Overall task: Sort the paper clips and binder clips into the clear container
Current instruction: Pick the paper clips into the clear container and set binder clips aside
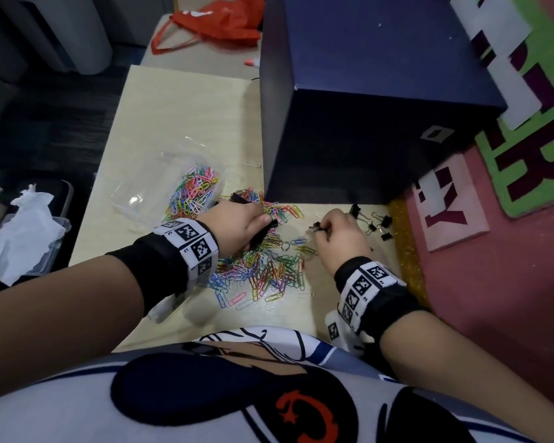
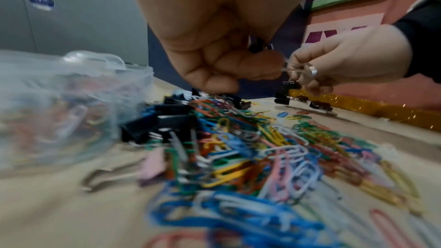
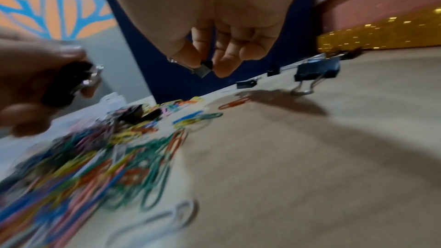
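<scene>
Multicoloured paper clips (image 1: 263,270), black binder clips (image 1: 378,223)

head view looking down, wrist views low, sharing paper clips (image 1: 263,266)

I see the clear container (image 1: 170,187) lying on the table, holding multicoloured paper clips. Just right of it, a loose heap of coloured paper clips (image 1: 263,266) spreads toward me, with black binder clips (image 2: 167,122) mixed in at its container side. Further right of the container, well apart, a small group of black binder clips (image 1: 376,223) lies scattered.
</scene>
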A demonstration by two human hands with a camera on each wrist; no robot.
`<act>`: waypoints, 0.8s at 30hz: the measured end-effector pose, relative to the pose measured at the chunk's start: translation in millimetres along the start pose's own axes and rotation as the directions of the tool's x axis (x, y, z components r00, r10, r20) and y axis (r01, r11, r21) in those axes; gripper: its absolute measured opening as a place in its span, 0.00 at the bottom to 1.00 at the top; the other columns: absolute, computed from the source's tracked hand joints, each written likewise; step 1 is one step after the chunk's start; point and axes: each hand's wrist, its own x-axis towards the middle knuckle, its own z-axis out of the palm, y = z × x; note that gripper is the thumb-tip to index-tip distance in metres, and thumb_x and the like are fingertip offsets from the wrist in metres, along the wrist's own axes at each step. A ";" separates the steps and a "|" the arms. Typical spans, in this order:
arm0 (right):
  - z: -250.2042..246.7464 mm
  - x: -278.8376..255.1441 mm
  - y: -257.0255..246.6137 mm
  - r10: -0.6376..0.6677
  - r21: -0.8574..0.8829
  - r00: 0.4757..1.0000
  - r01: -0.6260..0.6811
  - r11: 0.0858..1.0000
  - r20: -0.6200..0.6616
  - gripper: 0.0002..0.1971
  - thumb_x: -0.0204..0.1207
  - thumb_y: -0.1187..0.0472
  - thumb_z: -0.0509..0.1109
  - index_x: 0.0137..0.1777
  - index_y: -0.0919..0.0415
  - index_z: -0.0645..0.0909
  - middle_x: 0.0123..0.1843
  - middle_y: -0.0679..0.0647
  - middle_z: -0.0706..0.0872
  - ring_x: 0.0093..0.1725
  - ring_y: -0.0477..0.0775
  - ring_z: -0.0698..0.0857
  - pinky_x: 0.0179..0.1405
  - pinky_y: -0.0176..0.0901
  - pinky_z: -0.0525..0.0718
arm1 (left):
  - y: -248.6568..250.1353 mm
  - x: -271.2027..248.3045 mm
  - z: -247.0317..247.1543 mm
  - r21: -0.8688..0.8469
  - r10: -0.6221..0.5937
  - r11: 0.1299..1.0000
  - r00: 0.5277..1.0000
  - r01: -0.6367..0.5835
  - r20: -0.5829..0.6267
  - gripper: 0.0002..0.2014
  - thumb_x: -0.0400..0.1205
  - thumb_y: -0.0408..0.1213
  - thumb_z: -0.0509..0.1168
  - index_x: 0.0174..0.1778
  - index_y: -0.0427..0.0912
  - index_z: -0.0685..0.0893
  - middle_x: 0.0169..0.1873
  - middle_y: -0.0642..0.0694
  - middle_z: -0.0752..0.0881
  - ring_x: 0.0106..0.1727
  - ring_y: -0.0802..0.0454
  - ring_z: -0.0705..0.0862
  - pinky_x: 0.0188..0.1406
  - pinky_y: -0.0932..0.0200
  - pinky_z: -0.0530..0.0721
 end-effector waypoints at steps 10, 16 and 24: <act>-4.3 4.0 17.6 0.099 -0.091 0.988 -0.089 0.992 0.117 0.09 0.80 0.63 0.62 0.58 0.57 0.78 0.58 0.53 0.76 0.47 0.54 0.79 0.40 0.37 0.77 | 17.7 19.9 11.9 -0.260 -0.034 0.965 0.998 0.022 -0.043 0.11 0.86 0.50 0.54 0.44 0.49 0.76 0.29 0.44 0.89 0.29 0.47 0.88 0.37 0.52 0.88; 14.1 -13.7 -10.3 -0.181 -0.122 0.903 0.245 0.962 0.390 0.18 0.81 0.64 0.59 0.67 0.53 0.81 0.65 0.55 0.79 0.61 0.58 0.81 0.66 0.43 0.77 | 7.6 21.7 12.2 -0.195 -0.078 0.980 0.986 0.049 -0.146 0.15 0.82 0.55 0.61 0.51 0.46 0.78 0.30 0.48 0.88 0.40 0.48 0.86 0.44 0.52 0.84; 6.8 25.8 -13.3 -0.026 -0.153 0.948 0.078 0.985 0.317 0.29 0.83 0.62 0.57 0.83 0.59 0.57 0.85 0.54 0.56 0.82 0.57 0.61 0.80 0.45 0.59 | -3.6 7.4 8.6 -0.206 -0.118 0.975 0.982 0.087 -0.148 0.13 0.82 0.52 0.63 0.55 0.49 0.76 0.36 0.50 0.84 0.40 0.50 0.82 0.39 0.57 0.77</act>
